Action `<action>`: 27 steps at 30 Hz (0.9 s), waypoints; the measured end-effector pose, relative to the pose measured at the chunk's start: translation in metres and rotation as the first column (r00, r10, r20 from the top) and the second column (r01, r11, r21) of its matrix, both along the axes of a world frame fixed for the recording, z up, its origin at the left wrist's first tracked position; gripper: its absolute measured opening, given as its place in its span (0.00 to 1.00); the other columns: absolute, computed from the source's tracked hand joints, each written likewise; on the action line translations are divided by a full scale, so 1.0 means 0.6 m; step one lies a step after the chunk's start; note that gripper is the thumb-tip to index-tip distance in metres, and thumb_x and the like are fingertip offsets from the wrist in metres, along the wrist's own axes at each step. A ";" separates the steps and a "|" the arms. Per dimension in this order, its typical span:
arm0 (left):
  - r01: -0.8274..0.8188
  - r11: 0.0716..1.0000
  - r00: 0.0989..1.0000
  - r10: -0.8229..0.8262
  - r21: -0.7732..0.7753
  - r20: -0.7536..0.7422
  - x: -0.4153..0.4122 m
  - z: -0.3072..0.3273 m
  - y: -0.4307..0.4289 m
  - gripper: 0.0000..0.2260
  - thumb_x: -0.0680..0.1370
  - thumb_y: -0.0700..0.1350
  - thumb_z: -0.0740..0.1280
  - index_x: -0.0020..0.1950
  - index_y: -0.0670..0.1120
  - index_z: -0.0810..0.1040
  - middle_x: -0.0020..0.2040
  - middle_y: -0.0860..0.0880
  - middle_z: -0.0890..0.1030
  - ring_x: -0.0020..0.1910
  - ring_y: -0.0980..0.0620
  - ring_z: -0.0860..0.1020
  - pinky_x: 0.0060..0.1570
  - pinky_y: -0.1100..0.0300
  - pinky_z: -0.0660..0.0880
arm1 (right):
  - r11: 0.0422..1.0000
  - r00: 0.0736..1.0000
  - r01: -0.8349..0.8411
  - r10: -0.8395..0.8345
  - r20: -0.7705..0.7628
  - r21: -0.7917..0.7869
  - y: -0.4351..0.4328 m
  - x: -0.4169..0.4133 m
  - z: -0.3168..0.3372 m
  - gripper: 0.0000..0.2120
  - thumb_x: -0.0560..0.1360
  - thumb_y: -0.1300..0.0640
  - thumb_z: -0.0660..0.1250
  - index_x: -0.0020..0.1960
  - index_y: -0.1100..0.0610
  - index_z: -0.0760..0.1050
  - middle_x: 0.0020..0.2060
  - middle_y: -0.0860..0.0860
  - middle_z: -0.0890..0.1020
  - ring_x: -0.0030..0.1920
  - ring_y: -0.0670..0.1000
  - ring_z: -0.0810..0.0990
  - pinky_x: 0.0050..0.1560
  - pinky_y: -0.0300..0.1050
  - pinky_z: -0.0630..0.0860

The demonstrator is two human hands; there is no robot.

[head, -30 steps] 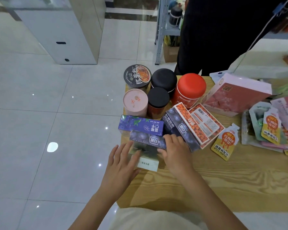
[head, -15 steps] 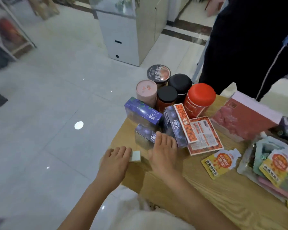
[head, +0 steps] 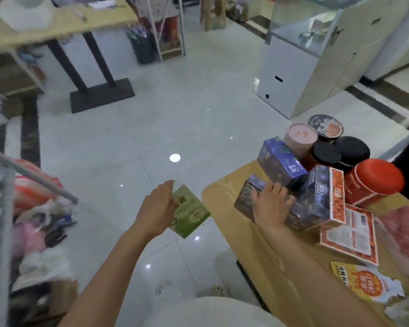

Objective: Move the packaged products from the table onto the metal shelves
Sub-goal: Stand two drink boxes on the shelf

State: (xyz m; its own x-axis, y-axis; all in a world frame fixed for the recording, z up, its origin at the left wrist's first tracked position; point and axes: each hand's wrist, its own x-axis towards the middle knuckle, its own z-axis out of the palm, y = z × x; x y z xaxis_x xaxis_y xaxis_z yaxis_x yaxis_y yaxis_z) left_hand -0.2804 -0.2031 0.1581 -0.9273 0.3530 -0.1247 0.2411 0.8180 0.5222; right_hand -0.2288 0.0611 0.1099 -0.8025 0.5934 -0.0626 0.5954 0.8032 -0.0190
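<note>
My left hand (head: 157,206) grips a light green box with an apple picture (head: 189,213), held in the air left of the wooden table (head: 224,192), above the floor. My right hand (head: 270,204) closes over a purple box (head: 247,197) at the table's near left corner. More purple boxes (head: 279,162), orange boxes (head: 350,234), a red canister (head: 373,180), black-lidded jars (head: 326,154) and a pink tube (head: 299,138) crowd the table behind it. A metal shelf (head: 3,208) with blurred goods stands at the far left.
White tiled floor (head: 128,142) spreads between the table and the shelf. A white cabinet (head: 286,74) stands beyond the table. Another wooden table with a black base (head: 102,93) is at the back left. An orange pouch (head: 361,284) lies near me on the table.
The view has swung left. My left hand lifted the green box off the table and carried it left over the floor. My right hand stays on the purple box.
</note>
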 end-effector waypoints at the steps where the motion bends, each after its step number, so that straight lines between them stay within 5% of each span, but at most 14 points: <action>1: -0.057 0.998 0.998 0.057 0.029 0.000 0.002 0.009 -0.024 0.17 0.80 0.43 0.59 0.69 0.45 0.66 0.58 0.46 0.74 0.55 0.45 0.74 0.56 0.47 0.73 | 0.999 0.999 -0.049 0.050 -0.011 0.022 -0.013 -0.011 0.000 0.22 0.79 0.43 0.58 0.59 0.62 0.73 0.54 0.60 0.77 0.56 0.60 0.74 0.56 0.57 0.67; 3: -0.142 0.988 0.990 0.143 0.068 -0.006 0.007 0.025 -0.074 0.13 0.81 0.44 0.58 0.65 0.45 0.67 0.55 0.47 0.74 0.52 0.46 0.75 0.52 0.48 0.74 | 0.989 0.989 -0.148 0.148 -0.029 0.007 -0.058 -0.035 -0.003 0.23 0.77 0.41 0.61 0.53 0.62 0.74 0.47 0.60 0.79 0.50 0.61 0.77 0.50 0.56 0.69; 6: -0.231 0.972 0.972 0.232 0.044 -0.029 0.019 0.045 -0.159 0.11 0.81 0.45 0.56 0.62 0.45 0.68 0.52 0.47 0.75 0.49 0.46 0.76 0.49 0.50 0.74 | 0.933 0.933 -0.358 0.357 -0.047 -0.037 -0.162 -0.080 0.004 0.28 0.78 0.38 0.50 0.51 0.60 0.75 0.43 0.59 0.80 0.46 0.60 0.78 0.46 0.53 0.69; 9: -0.348 0.937 0.937 0.348 0.016 0.001 0.035 0.067 -0.260 0.12 0.81 0.45 0.58 0.63 0.45 0.67 0.53 0.48 0.76 0.48 0.47 0.76 0.45 0.53 0.72 | 0.792 0.790 -0.610 0.610 -0.067 0.015 -0.284 -0.130 0.030 0.27 0.80 0.37 0.48 0.50 0.57 0.76 0.43 0.56 0.82 0.46 0.58 0.79 0.48 0.51 0.69; 12: -0.465 0.885 0.884 0.462 0.015 0.072 0.052 0.092 -0.369 0.11 0.80 0.46 0.61 0.62 0.47 0.67 0.51 0.50 0.76 0.49 0.48 0.77 0.46 0.53 0.74 | 0.662 0.642 -0.745 0.744 -0.184 0.080 -0.399 -0.177 0.061 0.30 0.80 0.39 0.42 0.42 0.57 0.76 0.36 0.55 0.81 0.35 0.57 0.76 0.40 0.48 0.67; 17: -0.528 0.846 0.849 0.521 0.073 0.093 0.088 0.162 -0.505 0.12 0.81 0.46 0.60 0.64 0.51 0.65 0.52 0.52 0.76 0.51 0.51 0.77 0.49 0.52 0.75 | 0.457 0.325 -0.869 0.816 -0.478 0.189 -0.580 -0.229 0.134 0.18 0.73 0.53 0.47 0.26 0.55 0.60 0.18 0.52 0.68 0.20 0.51 0.59 0.28 0.38 0.54; 21: -0.591 0.798 0.804 0.594 0.116 0.006 0.109 0.236 -0.573 0.10 0.82 0.45 0.59 0.63 0.50 0.66 0.51 0.55 0.74 0.52 0.53 0.76 0.42 0.59 0.72 | 0.321 0.136 -0.900 0.850 -0.509 0.294 -0.700 -0.263 0.214 0.18 0.76 0.53 0.50 0.28 0.56 0.64 0.22 0.49 0.66 0.21 0.49 0.59 0.29 0.35 0.50; 27: -0.724 0.689 0.660 0.705 0.030 -0.261 0.117 0.346 -0.650 0.12 0.82 0.46 0.56 0.65 0.49 0.66 0.53 0.54 0.72 0.50 0.53 0.73 0.43 0.58 0.63 | 0.149 -0.217 -0.877 0.725 -0.654 0.457 -0.859 -0.311 0.350 0.17 0.75 0.53 0.51 0.28 0.55 0.62 0.25 0.48 0.66 0.23 0.50 0.63 0.30 0.40 0.58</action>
